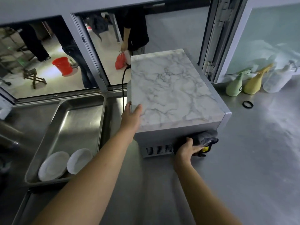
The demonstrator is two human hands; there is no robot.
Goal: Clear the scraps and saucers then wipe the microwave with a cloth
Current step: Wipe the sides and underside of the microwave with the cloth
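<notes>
Wiping is under way: I read this as the late stage of the task, since two saucers (pixel 65 164) already lie in the steel tray (pixel 48 132) at 8 o'clock. The microwave (pixel 172 93), marble-patterned on top with a grey vented side facing me, stands at the centre of the steel counter (pixel 243 159). My left hand (pixel 132 116) rests on its near-left top corner at 10 o'clock of the frame centre, fingers fairly straight and spread over the edge, thumb on the top face, bracing rather than gripping. My right hand (pixel 188 149) is at 5 o'clock, fingers curled round a dark cloth (pixel 206 138) pressed against the lower side panel, just right of the vent slots. Something yellow (pixel 205 148) shows beneath the cloth; I cannot tell what it is.

Handling judgement: the microwave looks rigid and heavy, apt to slide on smooth steel, so the brace belongs on a top corner, as it is. The cloth is soft and limp; it is best bunched in the palm so no loose edge drags. The saucers look brittle and glossy, best taken by the rim.

Also shown: a black power cord (pixel 123 88) at 11 o'clock, three spray bottles (pixel 253 82) and a black ring (pixel 247 104) at 2 o'clock.
</notes>
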